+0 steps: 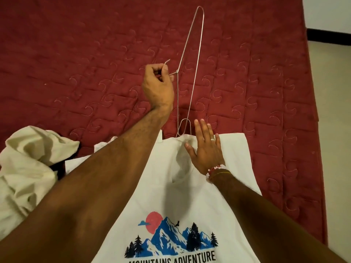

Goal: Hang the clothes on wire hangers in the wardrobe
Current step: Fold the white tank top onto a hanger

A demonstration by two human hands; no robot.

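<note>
Left hand (157, 86) fingers grip the wire hanger (177, 71) hook, its near end at the T-shirt (171, 196) edge just left of the flat right hand (206, 149) fingers; threading step, next feed it inside.

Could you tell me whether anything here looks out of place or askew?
Only the cream garment at the left: it lies crumpled in a heap on the red bedspread, unlike the printed T-shirt spread flat. The wire hanger looks undamaged.
</note>
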